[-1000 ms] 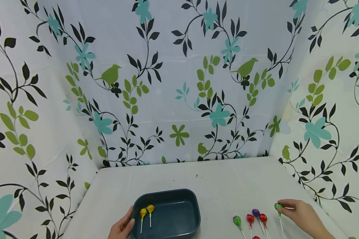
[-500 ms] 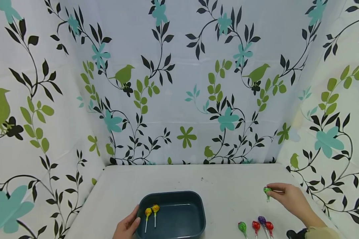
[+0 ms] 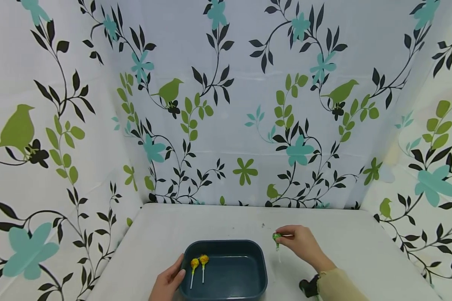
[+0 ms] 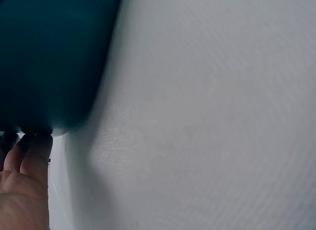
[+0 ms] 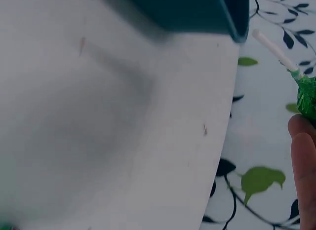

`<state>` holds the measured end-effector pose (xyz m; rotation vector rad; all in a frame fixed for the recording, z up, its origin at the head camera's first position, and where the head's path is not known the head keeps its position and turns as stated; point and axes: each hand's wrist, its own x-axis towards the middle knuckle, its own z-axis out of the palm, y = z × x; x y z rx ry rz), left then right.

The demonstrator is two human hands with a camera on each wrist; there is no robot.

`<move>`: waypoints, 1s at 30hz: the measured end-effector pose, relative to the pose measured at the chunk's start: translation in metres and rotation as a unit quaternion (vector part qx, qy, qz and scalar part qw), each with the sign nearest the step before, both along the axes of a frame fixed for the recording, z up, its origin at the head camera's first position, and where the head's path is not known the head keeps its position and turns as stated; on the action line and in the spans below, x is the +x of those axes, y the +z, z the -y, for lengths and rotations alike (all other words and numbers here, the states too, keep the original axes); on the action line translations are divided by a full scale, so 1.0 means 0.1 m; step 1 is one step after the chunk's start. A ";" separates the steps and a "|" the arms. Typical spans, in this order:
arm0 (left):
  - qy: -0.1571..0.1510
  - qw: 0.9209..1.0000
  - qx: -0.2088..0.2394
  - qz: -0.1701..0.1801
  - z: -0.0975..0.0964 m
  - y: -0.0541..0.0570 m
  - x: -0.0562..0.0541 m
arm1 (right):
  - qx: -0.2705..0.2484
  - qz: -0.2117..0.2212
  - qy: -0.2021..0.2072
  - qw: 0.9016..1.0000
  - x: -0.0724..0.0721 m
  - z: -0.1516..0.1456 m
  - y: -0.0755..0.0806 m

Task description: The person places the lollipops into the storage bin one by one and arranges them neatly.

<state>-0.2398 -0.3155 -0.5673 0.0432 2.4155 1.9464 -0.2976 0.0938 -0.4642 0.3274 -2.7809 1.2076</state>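
My right hand (image 3: 303,244) pinches a green-wrapped lollipop (image 3: 276,237) by its head, with the white stick hanging down. In the right wrist view, that green lollipop (image 5: 306,96) shows beside my fingertips. It is held just to the right of a dark teal rectangular tray (image 3: 245,241). Two yellow-wrapped lollipops (image 3: 194,263) lie inside the tray at its left end. My left hand (image 3: 167,280) rests against the tray's left side. The left wrist view shows its fairly straight fingers (image 4: 35,161) touching the tray's outer wall (image 4: 54,57); its thumb is out of that view.
The white table (image 3: 211,221) extends around the tray, backed by a curtain (image 3: 226,104) printed with leaves and birds. A dark object (image 3: 309,287) sits at my right sleeve (image 3: 339,286). My right arm covers part of the table's right side.
My right hand has lifted the green lollipop off the table and carried it left towards the tray. My left hand stays at the tray. The other loose lollipops are out of sight now.
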 end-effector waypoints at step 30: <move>-0.031 0.999 0.016 -0.007 0.03 0.04 0.01 | 0.112 0.025 0.223 0.968 -0.33 1.69 -0.25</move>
